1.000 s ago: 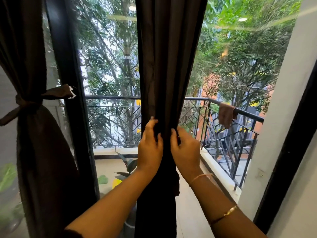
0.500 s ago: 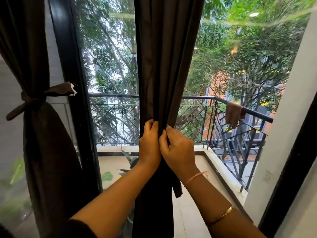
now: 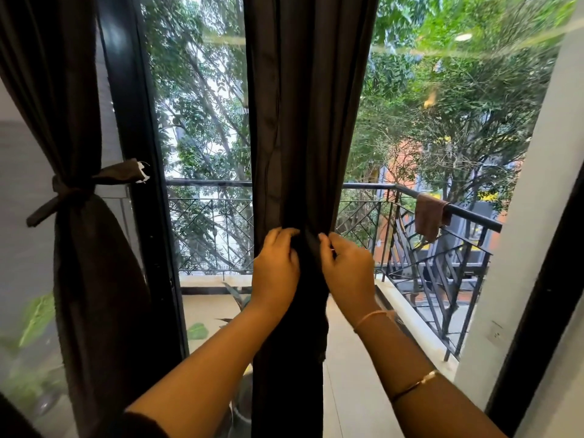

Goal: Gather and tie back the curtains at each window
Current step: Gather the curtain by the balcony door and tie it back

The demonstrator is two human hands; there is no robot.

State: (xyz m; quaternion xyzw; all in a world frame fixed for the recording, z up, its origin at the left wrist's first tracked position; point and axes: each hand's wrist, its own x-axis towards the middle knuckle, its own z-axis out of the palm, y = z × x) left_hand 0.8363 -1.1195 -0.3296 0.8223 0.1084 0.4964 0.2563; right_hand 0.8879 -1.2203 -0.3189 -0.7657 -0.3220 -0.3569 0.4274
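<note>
Dark brown fabric curtain (image 3: 309, 121) is hanging down the middle of the glass window, between the black window frame post (image 3: 139, 153) at the window's left edge and the white wall (image 3: 521, 248) at its right edge. At mid-height the left hand (image 3: 275, 263) and the right hand (image 3: 347, 267) are both clamping on it, fingers curling into the folds from either side. The hands are close but apart, with a narrow strip of fabric showing between them.

Step in hand, by the look of it: gathering, bunching the panel into one bundle. Tying is not yet done here. Cannot tell whether a tie is being held; none is showing round this panel.

At the left edge the second dark brown curtain (image 3: 94, 279) is already sitting cinched by a knotted fabric tie band (image 3: 72, 191). Outside, the black metal balcony railing (image 3: 442, 210) is carrying a brown cloth (image 3: 429, 216).

Next move is probably calling for one hand squeezing the bundle tight while the other is wrapping a band round at this height. Letting go early is risking the folds spreading.
</note>
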